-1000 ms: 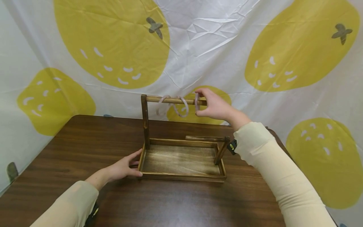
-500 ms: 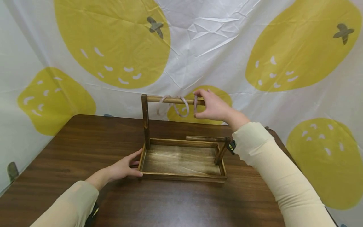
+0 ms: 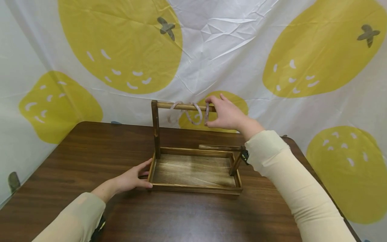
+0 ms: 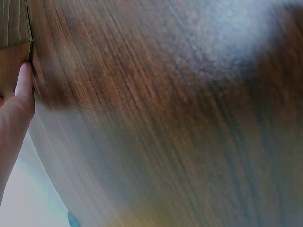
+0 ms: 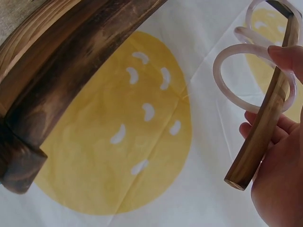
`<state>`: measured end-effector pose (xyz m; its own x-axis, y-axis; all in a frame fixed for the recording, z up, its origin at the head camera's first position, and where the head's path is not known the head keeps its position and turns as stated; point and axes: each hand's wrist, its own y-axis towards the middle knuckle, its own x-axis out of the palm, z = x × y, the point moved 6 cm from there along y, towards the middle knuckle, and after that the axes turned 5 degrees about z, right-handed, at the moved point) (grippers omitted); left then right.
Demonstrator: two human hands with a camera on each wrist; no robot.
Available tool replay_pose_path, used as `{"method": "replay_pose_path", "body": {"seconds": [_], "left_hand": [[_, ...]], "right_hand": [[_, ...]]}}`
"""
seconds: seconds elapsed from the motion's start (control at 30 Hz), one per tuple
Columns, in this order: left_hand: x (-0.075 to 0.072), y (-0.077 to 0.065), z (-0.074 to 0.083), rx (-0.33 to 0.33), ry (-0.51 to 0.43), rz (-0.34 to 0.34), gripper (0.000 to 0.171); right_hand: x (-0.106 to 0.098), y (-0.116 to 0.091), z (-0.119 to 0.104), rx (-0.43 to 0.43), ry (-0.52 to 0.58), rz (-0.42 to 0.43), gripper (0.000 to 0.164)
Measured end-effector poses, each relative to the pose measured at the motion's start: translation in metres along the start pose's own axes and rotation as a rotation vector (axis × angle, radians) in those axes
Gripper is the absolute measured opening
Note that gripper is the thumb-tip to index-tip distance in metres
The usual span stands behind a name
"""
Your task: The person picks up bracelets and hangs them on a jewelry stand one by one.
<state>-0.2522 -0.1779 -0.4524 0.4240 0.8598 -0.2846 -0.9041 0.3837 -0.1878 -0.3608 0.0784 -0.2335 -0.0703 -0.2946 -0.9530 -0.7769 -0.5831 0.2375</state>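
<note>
My right hand [image 3: 228,114] pinches a pale lilac bangle [image 3: 207,114] between thumb and fingers. In the right wrist view this bangle [image 5: 220,80] encircles the upper wooden bar [image 5: 255,149], whose free end sticks out past the hand. Two similar bangles, a nearer one [image 3: 201,115] and a farther one [image 3: 170,116], hang on the bar to the left. The bar belongs to a brown wooden stand with a shallow tray [image 3: 196,190]. My left hand [image 3: 130,178] rests against the tray's left end, thumb at the front corner [image 4: 23,78] and fingers extended along the side.
A shorter, lower bar [image 3: 219,147] runs leftward from a post [image 3: 235,164] at the tray's right end, close below my right sleeve. The tall left post [image 3: 155,131] carries the upper bar. Behind the dark wood table [image 3: 90,144] hangs a lemon-print cloth [image 3: 193,43].
My right hand has slid slightly left along the upper bar with the bangle, closer to the two hanging ones. The left hand and the stand stay in place.
</note>
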Motion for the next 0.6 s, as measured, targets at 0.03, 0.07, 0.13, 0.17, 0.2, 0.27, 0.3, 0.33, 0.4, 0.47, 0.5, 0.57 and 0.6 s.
{"method": "replay_pose_path", "body": {"seconds": [0.03, 0.07, 0.13, 0.17, 0.2, 0.27, 0.3, 0.33, 0.4, 0.47, 0.5, 0.57, 0.6], "left_hand": [[0.000, 0.000, 0.000, 0.001, 0.000, 0.001, 0.105], [0.000, 0.000, 0.000, 0.003, 0.001, 0.003, 0.105], [0.000, 0.000, 0.000, 0.004, 0.004, 0.005, 0.105], [0.000, 0.000, 0.000, 0.005, 0.004, 0.006, 0.105], [0.000, 0.000, 0.000, 0.006, 0.002, 0.005, 0.106], [0.000, 0.000, 0.000, 0.008, 0.006, 0.007, 0.106], [0.001, 0.000, 0.000, 0.009, 0.003, 0.006, 0.106], [0.001, 0.000, 0.000, 0.015, 0.006, 0.002, 0.106], [0.002, 0.000, 0.001, 0.020, 0.003, -0.003, 0.105], [0.003, -0.001, 0.003, 0.028, 0.016, -0.005, 0.105], [0.003, -0.001, 0.004, 0.030, 0.024, -0.005, 0.104], [0.004, -0.002, 0.007, 0.025, 0.056, 0.002, 0.104], [0.004, -0.003, 0.009, 0.019, 0.074, 0.010, 0.103]], "right_hand": [[0.000, 0.000, 0.000, 0.002, -0.001, -0.001, 0.069], [0.000, 0.000, 0.000, 0.003, -0.001, -0.001, 0.069], [0.001, 0.001, 0.000, 0.007, 0.000, -0.001, 0.069], [0.001, 0.001, 0.000, 0.008, 0.000, 0.000, 0.069], [0.001, 0.001, 0.001, 0.009, 0.000, 0.000, 0.070], [0.001, 0.001, 0.000, 0.007, -0.002, 0.000, 0.071], [0.001, 0.001, 0.000, 0.006, -0.002, -0.001, 0.071], [0.001, 0.000, 0.000, 0.003, -0.005, -0.003, 0.073], [0.001, -0.001, -0.001, -0.010, -0.023, -0.005, 0.078], [0.001, -0.002, -0.003, -0.025, -0.045, -0.001, 0.085], [0.000, -0.004, -0.004, -0.029, -0.052, 0.005, 0.089], [-0.002, -0.007, -0.005, -0.033, -0.059, 0.027, 0.093], [-0.003, -0.010, -0.006, -0.028, -0.054, 0.041, 0.094]]}}
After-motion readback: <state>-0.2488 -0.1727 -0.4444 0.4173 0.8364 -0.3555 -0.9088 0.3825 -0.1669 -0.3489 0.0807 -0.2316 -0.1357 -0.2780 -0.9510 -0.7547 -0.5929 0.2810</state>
